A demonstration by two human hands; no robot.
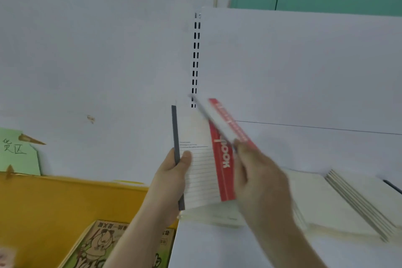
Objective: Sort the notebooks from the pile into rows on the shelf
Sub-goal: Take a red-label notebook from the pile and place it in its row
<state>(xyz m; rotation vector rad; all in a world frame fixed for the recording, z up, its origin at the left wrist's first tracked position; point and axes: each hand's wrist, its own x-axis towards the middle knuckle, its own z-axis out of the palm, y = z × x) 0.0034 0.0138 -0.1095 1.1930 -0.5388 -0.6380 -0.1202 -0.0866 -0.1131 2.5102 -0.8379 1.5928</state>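
While left hand (174,172) fingers (186,157) pinch notebooks (200,169), right hand (258,178) grips red one (233,125).

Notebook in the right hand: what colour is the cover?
Red with white lettering, on the notebook in the right hand; head view.

Left hand (176,172) and right hand (258,180) both gripping.
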